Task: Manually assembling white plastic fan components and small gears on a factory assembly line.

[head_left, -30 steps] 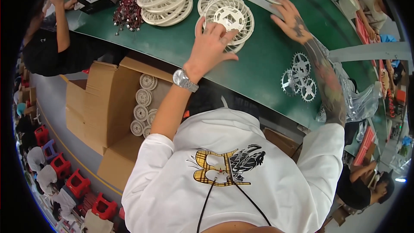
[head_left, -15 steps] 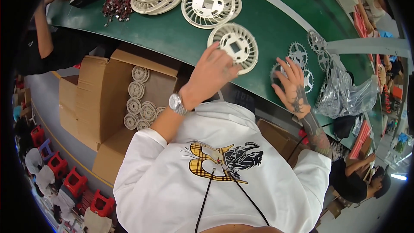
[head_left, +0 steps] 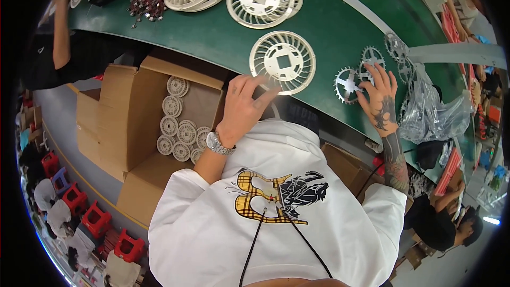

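Note:
A white slotted round wheel (head_left: 283,62) with a square hole in its middle lies flat at the table's near edge. My left hand (head_left: 241,107) is at its lower left rim, thumb and forefinger apart, and nothing shows between them. On the right, my right hand (head_left: 380,100) reaches over grey toothed discs with cross-shaped centres. Its fingers are spread over one toothed disc (head_left: 372,58), partly hiding it. The thumb is beside a nearer toothed disc (head_left: 347,85); whether it touches is unclear.
Stacked white wheels (head_left: 261,1) and red wires with connectors (head_left: 147,0) lie farther back on the green table (head_left: 212,34). Clear plastic bags (head_left: 438,109) lie right. A cardboard box (head_left: 114,122) holding round white parts stands below left. A co-worker's arm (head_left: 62,26) is far left.
My left hand has drawn back from the wheel's middle to its near rim, leaving the wheel flat. My right hand has shifted right, uncovering the nearer toothed disc.

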`<action>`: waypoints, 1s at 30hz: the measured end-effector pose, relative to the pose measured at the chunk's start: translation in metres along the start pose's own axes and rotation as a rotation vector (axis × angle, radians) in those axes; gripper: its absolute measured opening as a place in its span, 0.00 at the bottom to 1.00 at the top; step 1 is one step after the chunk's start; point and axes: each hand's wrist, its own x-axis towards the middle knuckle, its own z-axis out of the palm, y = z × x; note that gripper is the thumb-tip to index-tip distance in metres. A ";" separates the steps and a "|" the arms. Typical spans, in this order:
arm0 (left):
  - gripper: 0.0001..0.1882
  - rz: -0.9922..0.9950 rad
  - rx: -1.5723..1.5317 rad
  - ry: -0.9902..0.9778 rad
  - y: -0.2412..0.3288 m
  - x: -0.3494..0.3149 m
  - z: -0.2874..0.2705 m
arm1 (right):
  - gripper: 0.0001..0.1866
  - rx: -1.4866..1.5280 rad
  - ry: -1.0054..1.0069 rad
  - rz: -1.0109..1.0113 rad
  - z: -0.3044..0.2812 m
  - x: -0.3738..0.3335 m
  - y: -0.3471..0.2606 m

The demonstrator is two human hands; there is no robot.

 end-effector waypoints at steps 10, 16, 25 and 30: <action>0.21 -0.028 -0.102 -0.022 -0.005 -0.005 0.009 | 0.09 0.100 -0.008 -0.072 -0.009 0.012 -0.001; 0.21 0.013 -0.093 0.032 -0.001 0.003 0.010 | 0.10 0.242 0.041 0.037 -0.015 0.020 -0.007; 0.21 0.079 -0.276 -0.137 0.002 0.045 0.008 | 0.10 0.215 0.176 0.041 -0.013 0.032 -0.019; 0.19 0.155 -0.169 -0.151 -0.006 0.032 0.020 | 0.11 0.301 0.135 -0.039 -0.005 0.048 -0.032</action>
